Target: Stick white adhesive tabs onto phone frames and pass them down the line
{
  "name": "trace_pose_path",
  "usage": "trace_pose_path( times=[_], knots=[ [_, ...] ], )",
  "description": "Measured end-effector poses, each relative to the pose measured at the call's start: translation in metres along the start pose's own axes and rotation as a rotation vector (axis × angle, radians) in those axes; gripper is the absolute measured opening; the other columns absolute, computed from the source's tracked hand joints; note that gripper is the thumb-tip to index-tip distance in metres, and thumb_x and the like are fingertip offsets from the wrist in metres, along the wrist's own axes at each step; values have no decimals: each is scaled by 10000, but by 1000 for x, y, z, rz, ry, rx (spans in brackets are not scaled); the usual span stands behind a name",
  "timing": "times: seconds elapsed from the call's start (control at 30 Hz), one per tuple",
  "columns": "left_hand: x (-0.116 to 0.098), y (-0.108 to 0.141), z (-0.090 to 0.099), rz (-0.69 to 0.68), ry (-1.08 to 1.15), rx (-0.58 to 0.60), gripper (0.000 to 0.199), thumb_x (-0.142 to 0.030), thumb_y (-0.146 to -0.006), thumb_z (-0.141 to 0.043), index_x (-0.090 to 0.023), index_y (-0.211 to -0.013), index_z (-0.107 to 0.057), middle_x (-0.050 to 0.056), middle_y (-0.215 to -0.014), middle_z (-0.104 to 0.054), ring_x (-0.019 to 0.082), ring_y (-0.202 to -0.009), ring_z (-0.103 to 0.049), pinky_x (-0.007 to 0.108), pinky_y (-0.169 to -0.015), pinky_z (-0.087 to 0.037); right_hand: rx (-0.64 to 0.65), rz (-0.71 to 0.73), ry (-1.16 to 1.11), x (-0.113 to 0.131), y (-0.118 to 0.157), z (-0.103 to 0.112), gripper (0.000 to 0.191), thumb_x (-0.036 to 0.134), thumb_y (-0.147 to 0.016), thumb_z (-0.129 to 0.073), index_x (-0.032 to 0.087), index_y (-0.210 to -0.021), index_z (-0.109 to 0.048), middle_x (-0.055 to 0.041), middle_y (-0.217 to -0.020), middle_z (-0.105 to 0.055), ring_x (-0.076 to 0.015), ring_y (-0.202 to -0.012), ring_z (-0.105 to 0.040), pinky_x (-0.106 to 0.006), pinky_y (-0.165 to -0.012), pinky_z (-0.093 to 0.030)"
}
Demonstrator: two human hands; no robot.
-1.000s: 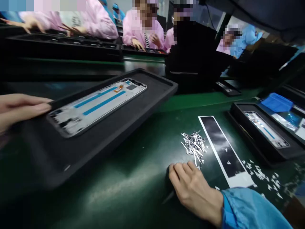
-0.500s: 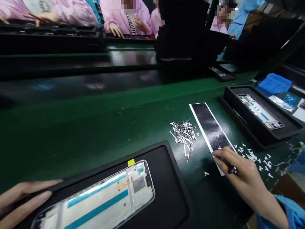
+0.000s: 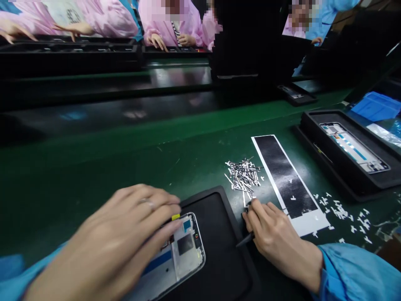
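A silver phone frame point(image 3: 189, 261) with blue strips lies in a black foam tray point(image 3: 221, 234) near me. My left hand point(image 3: 125, 234) stretches over the frame, fingers extended close to a yellow tab point(image 3: 176, 217); it covers much of the frame, and whether it touches is unclear. Closed fingers of my right hand point(image 3: 275, 234) are at the lower end of a pile of thin black and white strips point(image 3: 242, 175). A dark pointed tool point(image 3: 244, 240) sticks out of that hand, tip toward the tray. What its fingertips pinch is hidden.
A black sheet with a white border point(image 3: 282, 171) lies beyond my right hand. Small white pieces point(image 3: 341, 211) are scattered right of it. Stacked black trays point(image 3: 351, 154) hold another phone frame point(image 3: 355, 146). A blue bin point(image 3: 377, 105) stands behind. Co-workers sit across the bench.
My left hand has moved from the tray's left edge to over the phone frame. My right hand has moved left from the black sheet to the strip pile, and the sheet's lower end is uncovered.
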State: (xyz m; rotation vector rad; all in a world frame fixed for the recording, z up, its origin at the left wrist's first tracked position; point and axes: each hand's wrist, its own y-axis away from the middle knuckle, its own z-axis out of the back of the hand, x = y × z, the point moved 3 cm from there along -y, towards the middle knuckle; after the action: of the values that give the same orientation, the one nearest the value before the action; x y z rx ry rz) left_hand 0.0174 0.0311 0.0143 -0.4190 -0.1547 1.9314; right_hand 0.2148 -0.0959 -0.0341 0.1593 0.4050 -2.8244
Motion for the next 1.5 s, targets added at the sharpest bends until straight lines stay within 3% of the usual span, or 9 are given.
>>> trace_pose_path(
  times=[0.07,0.17,0.37,0.53,0.7,0.8,0.87,1.23,1.5],
  knots=[
    [-23,-28,-4,-58,37,17,258,-278,-915,-361,-251,-824,-601,-13,-879,-672,198,-857,-570,386,-821,-398,5,20,42,2,0,0,248,-50,-778,-367,75,-721,-574,-143,-772,-542,-267,-706,-530,-368,-600,-443],
    [-42,-51,-11,-51,99,114,329,-255,-942,-308,-204,-776,-588,20,-837,-656,191,-812,-550,385,-820,-401,3,24,63,2,4,1,290,-56,-763,-324,52,-757,-593,-203,-871,-565,-297,-792,-544,-390,-653,-454],
    [-54,-68,-35,-48,137,212,253,-205,-934,-388,-159,-803,-600,50,-808,-635,210,-830,-529,407,-826,-380,-56,-49,8,-2,21,-2,303,-65,-772,-316,21,-845,-597,-192,-877,-580,-276,-785,-566,-390,-664,-480],
    [-61,-79,-46,-99,158,165,195,-172,-914,-434,-158,-794,-587,37,-802,-634,191,-809,-528,379,-820,-383,-157,-120,-134,-13,27,4,332,-70,-726,-295,97,-826,-564,-142,-862,-601,-211,-713,-585,-319,-622,-510],
    [-80,-96,-63,-271,8,185,113,-76,-802,-509,-138,-767,-596,56,-832,-614,198,-794,-510,345,-757,-385,-222,-237,-252,-32,33,22,383,-59,-678,-299,138,-926,-515,-80,-833,-589,-139,-642,-580,-214,-517,-463],
    [-90,-108,-76,-402,-57,223,149,-58,-680,-584,-142,-797,-620,75,-902,-604,228,-850,-495,383,-814,-353,-298,-292,-271,-37,42,29,306,-50,-777,-341,130,-963,-506,-83,-858,-592,-128,-679,-592,-203,-562,-466],
    [-93,-115,-84,-457,-70,257,123,-94,-682,-605,-171,-776,-622,55,-915,-597,221,-840,-488,369,-784,-349,-333,-322,-287,-38,46,31,235,-21,-840,-390,136,-973,-503,-80,-878,-593,-131,-741,-600,-204,-644,-478],
    [-97,-114,-93,-493,-116,303,156,-76,-647,-563,-107,-800,-560,81,-870,-576,224,-826,-470,342,-751,-353,-279,-375,-467,-38,46,27,182,44,-890,-379,170,-835,-498,-31,-736,-554,-102,-578,-552,-182,-533,-442],
    [-105,-112,-90,-437,-64,284,113,-57,-685,-534,-110,-783,-554,81,-845,-580,217,-785,-466,337,-737,-356,-186,-414,-538,-32,45,10,237,12,-852,-332,191,-786,-473,-25,-752,-498,-149,-629,-487,-264,-567,-372]
  ],
)
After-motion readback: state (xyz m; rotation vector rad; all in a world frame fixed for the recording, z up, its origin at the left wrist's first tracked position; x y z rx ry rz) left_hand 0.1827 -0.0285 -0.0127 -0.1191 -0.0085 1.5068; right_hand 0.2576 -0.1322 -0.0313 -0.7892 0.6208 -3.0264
